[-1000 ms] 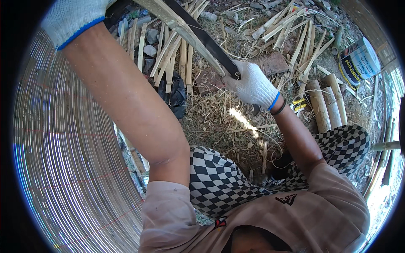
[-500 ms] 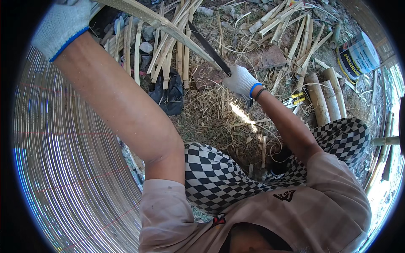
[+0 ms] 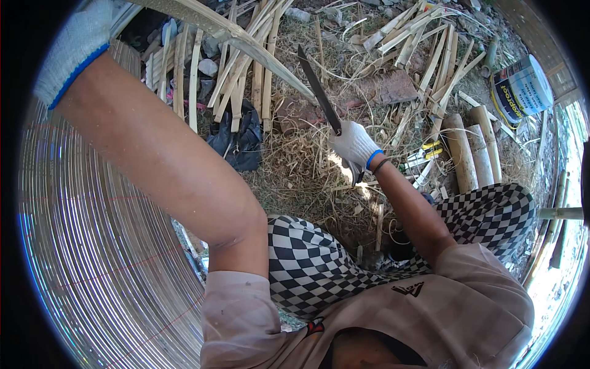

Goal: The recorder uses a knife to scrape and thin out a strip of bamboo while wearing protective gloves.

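My right hand [image 3: 353, 142], in a white knitted glove with a blue cuff, grips a long knife [image 3: 319, 89]. Its dark, narrow blade points up and slightly left, close to the lower end of a long bamboo strip [image 3: 246, 44]. The strip slants down from the top edge over the ground. My left hand [image 3: 77, 46], gloved the same way, is at the upper left beside the strip's upper part. Its fingers are cut off by the picture's edge, so their hold on the strip does not show.
Split bamboo strips [image 3: 264, 80] lie in piles ahead, some by a black plastic bag [image 3: 244, 138]. A reddish brick slab [image 3: 393, 87] sits among shavings. To the right are bamboo sections [image 3: 460, 150], a yellow-handled tool [image 3: 432, 149] and a paint bucket [image 3: 522, 89]. A slatted bamboo screen [image 3: 92, 203] stands left.
My right hand has drawn the knife slightly toward me, and its blade has swung more upright, away from the strip. My left hand has shifted a little left and nearer.
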`<state>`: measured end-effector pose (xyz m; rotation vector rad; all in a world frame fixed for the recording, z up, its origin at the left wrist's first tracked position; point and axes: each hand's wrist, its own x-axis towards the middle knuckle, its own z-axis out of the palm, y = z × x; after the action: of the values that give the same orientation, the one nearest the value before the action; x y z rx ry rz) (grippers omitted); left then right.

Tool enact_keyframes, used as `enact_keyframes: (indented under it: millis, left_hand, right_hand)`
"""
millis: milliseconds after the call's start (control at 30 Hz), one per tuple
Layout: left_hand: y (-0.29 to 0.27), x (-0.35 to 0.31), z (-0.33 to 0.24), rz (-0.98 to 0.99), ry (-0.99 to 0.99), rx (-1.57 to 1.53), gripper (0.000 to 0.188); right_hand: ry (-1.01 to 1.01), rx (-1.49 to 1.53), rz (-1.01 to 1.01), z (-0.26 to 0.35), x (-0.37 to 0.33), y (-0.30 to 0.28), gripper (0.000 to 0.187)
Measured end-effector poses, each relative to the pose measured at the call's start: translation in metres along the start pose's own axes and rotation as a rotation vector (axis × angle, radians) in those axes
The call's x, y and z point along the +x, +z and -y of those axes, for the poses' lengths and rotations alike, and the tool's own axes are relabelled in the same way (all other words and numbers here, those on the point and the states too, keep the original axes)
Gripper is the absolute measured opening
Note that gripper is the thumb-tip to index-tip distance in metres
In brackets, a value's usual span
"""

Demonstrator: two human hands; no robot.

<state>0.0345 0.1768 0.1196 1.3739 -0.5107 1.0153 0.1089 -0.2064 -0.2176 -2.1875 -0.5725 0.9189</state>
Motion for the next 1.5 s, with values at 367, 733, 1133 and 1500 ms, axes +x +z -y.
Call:
enact_keyframes:
  millis: [367,733,1133,1500]
  left_hand:
    - [-0.063,0.052,-0.006,-0.106,-0.046,0.007,0.023]
    - [0.115,-0.034,-0.046,-0.287,0.057,0.022,0.020]
    - [0.125,-0.056,-0.118,-0.732,0.429,0.074,0.044]
    - [0.124,-0.041,-0.028,-1.134,0.254,-0.466,0.058]
  right_hand:
    - [-0.337,-0.602,-0.047,-0.116,0.090,0.023,0.030]
    - [-0.064,-0.379,-0.103,-0.108,0.071,0.007,0.061]
    - [-0.266,-0.908,0.172,0.091,-0.073,-0.213,0.073]
    - [-0.519,-0.630,-0.389,0.077,-0.138,-0.267,0.065]
